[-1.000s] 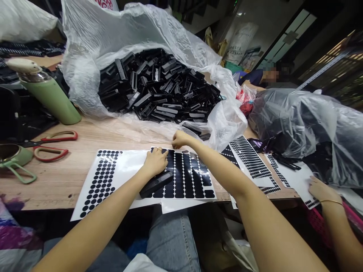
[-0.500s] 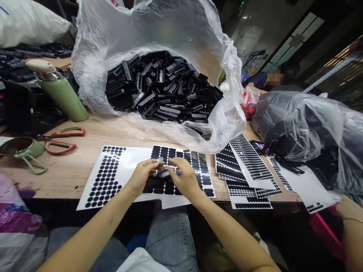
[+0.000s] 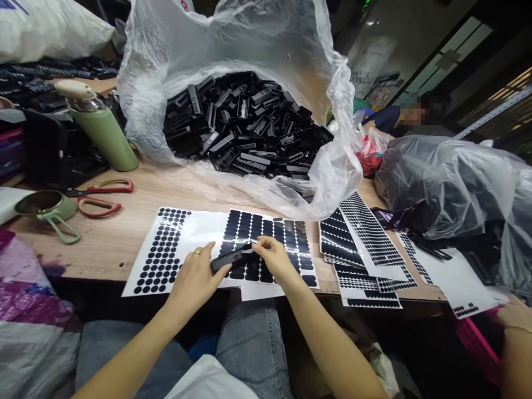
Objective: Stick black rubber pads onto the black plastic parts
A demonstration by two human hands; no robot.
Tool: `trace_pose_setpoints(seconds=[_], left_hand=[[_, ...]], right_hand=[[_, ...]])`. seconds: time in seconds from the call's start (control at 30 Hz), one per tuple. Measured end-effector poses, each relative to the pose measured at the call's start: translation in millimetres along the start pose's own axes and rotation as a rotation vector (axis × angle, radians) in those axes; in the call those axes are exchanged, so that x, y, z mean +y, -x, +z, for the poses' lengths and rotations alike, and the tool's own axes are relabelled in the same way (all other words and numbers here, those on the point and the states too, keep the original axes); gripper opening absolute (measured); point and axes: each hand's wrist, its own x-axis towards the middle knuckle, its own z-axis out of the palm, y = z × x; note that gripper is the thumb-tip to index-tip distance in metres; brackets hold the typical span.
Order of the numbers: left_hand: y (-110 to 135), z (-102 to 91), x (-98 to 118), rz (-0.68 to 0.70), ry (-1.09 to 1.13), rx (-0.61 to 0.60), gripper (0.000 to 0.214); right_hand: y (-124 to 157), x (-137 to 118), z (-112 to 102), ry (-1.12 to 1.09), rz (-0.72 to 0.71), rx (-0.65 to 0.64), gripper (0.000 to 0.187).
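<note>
A long black plastic part is held at a slant over the sheets, low above the table's front edge. My left hand has its thumb and fingers around the part's left end; a ring shows on one finger. My right hand pinches what looks like a small black sticker at the part's right end. Under the hands lies a white sheet of black oblong stickers. To its left is a white sheet with round black stickers, partly bare of them.
Behind, a clear plastic bag spills over with black plastic parts. Scissors, a green cup and a green flask stand left. Sticker sheets pile up right. Another person's hand is at far right.
My left hand has moved left and down and opened out along the black part, now in plain view. The pale piece at its fingertips is gone from sight. My right fingers have closed at the part's end.
</note>
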Motion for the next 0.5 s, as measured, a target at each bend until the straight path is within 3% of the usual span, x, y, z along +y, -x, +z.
trace_pose_setpoints(seconds=[0.2, 0.4, 0.5], left_hand=[[1, 20.1, -1, -0.055, 0.139, 0.022, 0.062], [-12, 28.7, -8, 0.18, 0.208, -0.079, 0.044], [-17, 29.6, -13, 0.203, 0.226, -0.121, 0.04]], right_hand=[[16, 17, 3, -0.303, 0.178, 0.005, 0.026], [35, 17, 8, -0.33, 0.152, -0.01, 0.026], [34, 19, 8, -0.309, 0.135, 0.011, 0.027]])
